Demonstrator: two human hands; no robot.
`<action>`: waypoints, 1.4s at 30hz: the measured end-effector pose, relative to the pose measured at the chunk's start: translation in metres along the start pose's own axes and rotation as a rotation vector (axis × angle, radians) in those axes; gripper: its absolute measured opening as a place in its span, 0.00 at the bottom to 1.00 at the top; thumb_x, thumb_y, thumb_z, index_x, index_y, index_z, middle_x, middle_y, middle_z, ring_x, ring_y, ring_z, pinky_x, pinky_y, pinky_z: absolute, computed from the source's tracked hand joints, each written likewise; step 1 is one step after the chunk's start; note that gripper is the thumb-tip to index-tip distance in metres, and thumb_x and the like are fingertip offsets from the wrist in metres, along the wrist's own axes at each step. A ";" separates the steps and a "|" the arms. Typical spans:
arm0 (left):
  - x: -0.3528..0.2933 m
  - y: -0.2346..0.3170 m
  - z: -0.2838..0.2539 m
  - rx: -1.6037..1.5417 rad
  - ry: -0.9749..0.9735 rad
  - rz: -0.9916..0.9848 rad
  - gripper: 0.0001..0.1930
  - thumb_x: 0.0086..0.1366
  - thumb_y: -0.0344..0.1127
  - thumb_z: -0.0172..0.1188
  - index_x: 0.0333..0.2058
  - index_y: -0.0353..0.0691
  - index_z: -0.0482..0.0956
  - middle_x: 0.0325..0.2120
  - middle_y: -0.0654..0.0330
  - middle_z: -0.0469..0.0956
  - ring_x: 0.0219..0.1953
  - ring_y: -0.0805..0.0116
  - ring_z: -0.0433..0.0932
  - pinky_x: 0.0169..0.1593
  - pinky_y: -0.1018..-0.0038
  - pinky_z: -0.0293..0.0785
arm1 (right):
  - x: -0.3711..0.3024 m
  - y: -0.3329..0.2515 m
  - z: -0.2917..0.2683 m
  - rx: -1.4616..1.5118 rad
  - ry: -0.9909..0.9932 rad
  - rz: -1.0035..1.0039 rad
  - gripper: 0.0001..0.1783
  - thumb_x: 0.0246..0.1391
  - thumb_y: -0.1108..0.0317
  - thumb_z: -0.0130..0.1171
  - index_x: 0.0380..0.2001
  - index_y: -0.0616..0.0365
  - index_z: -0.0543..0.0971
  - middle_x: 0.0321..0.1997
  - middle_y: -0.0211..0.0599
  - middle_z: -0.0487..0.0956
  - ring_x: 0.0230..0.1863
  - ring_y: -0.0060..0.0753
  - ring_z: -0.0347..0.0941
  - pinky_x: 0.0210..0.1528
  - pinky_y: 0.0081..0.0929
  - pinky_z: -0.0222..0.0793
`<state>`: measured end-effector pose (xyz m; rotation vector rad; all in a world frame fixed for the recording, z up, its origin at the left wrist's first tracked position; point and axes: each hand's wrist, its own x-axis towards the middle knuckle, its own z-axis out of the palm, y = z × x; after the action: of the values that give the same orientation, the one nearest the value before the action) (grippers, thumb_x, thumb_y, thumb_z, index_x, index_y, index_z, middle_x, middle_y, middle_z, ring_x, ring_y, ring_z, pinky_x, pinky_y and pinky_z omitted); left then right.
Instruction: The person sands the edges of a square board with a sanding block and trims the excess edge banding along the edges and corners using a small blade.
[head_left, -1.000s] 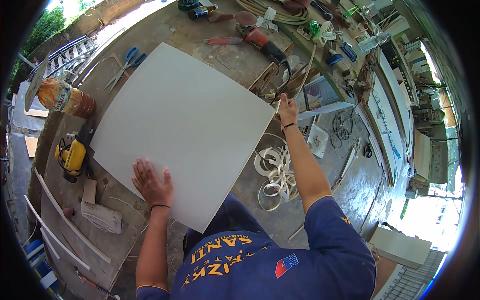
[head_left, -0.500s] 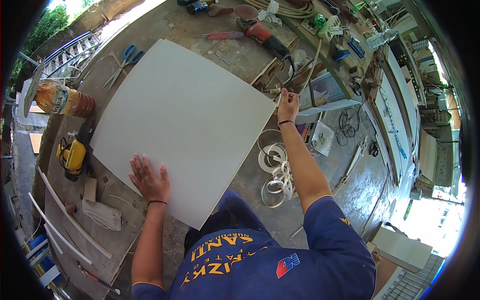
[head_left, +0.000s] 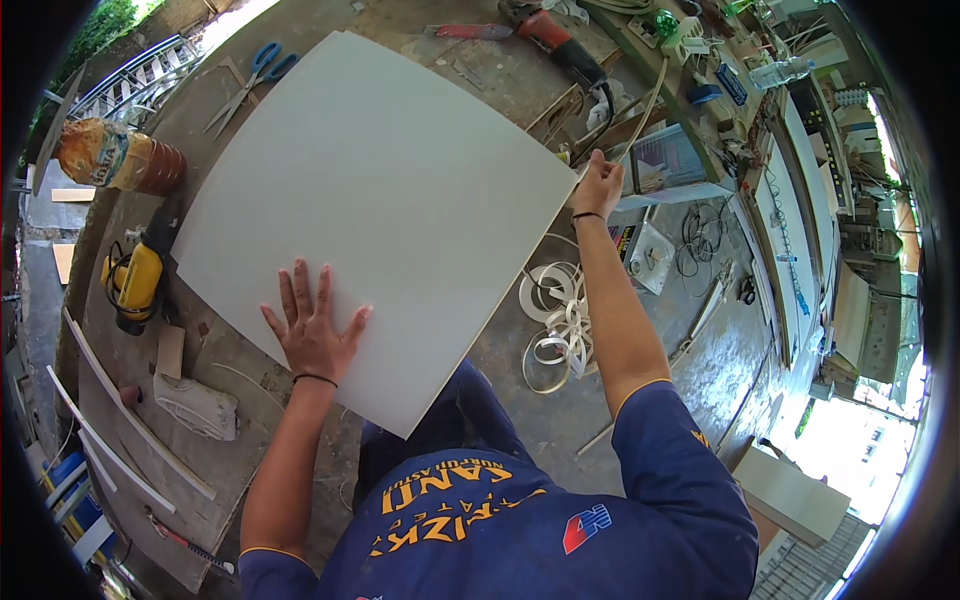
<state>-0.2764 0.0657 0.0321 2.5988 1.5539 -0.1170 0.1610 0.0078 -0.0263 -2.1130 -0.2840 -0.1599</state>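
A large white panel (head_left: 385, 215) lies on the workbench in front of me, its near corner reaching over my lap. My left hand (head_left: 318, 322) rests flat on the panel's near left part, fingers spread. At the panel's right corner my right hand (head_left: 598, 187) is closed in a pinch against the edge; what sits between the fingertips is hidden. Below that hand, loose coils of thin white edging strip (head_left: 553, 320) hang beside the panel's right edge.
Left of the panel are a yellow heat gun (head_left: 138, 280), a bottle of brown liquid (head_left: 120, 160) and blue-handled scissors (head_left: 250, 84). Beyond it lie a red-handled knife (head_left: 475, 32) and a red-and-black angle grinder (head_left: 562, 48). White strips (head_left: 130, 415) and a folded cloth (head_left: 197, 405) lie nearer left.
The view has shifted slightly. My left hand has turned more upright and its fingers have spread on the panel. My right hand remains pinched at the panel's right corner.
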 end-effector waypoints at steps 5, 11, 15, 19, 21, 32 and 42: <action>0.001 0.004 -0.001 -0.014 -0.018 -0.019 0.39 0.59 0.68 0.50 0.66 0.59 0.57 0.70 0.63 0.45 0.72 0.58 0.41 0.67 0.39 0.33 | -0.014 0.000 -0.006 0.039 0.017 -0.014 0.20 0.58 0.53 0.59 0.28 0.60 0.69 0.24 0.39 0.73 0.26 0.36 0.69 0.34 0.35 0.67; 0.001 0.002 -0.001 -0.031 -0.002 -0.025 0.39 0.59 0.68 0.50 0.66 0.60 0.58 0.70 0.65 0.46 0.72 0.60 0.42 0.67 0.41 0.33 | -0.058 -0.012 -0.020 0.004 0.012 -0.027 0.19 0.59 0.55 0.58 0.28 0.60 0.68 0.23 0.36 0.71 0.25 0.32 0.68 0.32 0.32 0.66; 0.001 0.003 -0.002 -0.057 -0.002 -0.039 0.39 0.59 0.69 0.50 0.66 0.61 0.58 0.70 0.67 0.46 0.72 0.62 0.41 0.68 0.41 0.33 | -0.112 -0.018 -0.037 0.080 -0.002 -0.037 0.18 0.60 0.57 0.58 0.27 0.59 0.67 0.22 0.34 0.70 0.24 0.29 0.66 0.31 0.30 0.65; -0.001 0.000 -0.001 -0.084 0.016 -0.054 0.39 0.59 0.69 0.50 0.66 0.62 0.57 0.70 0.69 0.46 0.72 0.64 0.41 0.68 0.41 0.32 | -0.186 -0.025 -0.058 0.124 -0.051 0.034 0.17 0.60 0.58 0.58 0.27 0.59 0.67 0.22 0.33 0.69 0.24 0.28 0.64 0.31 0.29 0.65; -0.002 -0.001 -0.001 -0.089 0.016 -0.051 0.40 0.58 0.69 0.51 0.66 0.61 0.57 0.70 0.67 0.46 0.72 0.63 0.40 0.67 0.40 0.32 | -0.223 -0.020 -0.065 0.183 -0.051 -0.015 0.16 0.60 0.60 0.58 0.28 0.59 0.66 0.22 0.32 0.67 0.24 0.26 0.62 0.30 0.27 0.64; -0.011 -0.075 -0.017 -0.127 -0.115 0.907 0.59 0.34 0.77 0.62 0.65 0.53 0.59 0.70 0.54 0.45 0.72 0.55 0.39 0.65 0.34 0.28 | -0.229 -0.021 -0.083 0.226 -0.175 -0.014 0.15 0.64 0.59 0.54 0.29 0.59 0.68 0.21 0.26 0.65 0.23 0.18 0.58 0.26 0.22 0.59; -0.013 -0.073 -0.014 -0.096 -0.078 0.863 0.63 0.25 0.79 0.63 0.64 0.55 0.61 0.69 0.55 0.47 0.72 0.57 0.41 0.67 0.36 0.29 | -0.262 -0.025 -0.090 0.161 -0.161 -0.080 0.14 0.64 0.61 0.52 0.29 0.59 0.66 0.20 0.28 0.65 0.22 0.19 0.59 0.26 0.23 0.60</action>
<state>-0.3466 0.0910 0.0435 2.8725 0.3078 -0.0586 -0.0988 -0.0920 -0.0176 -1.9585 -0.4620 -0.0129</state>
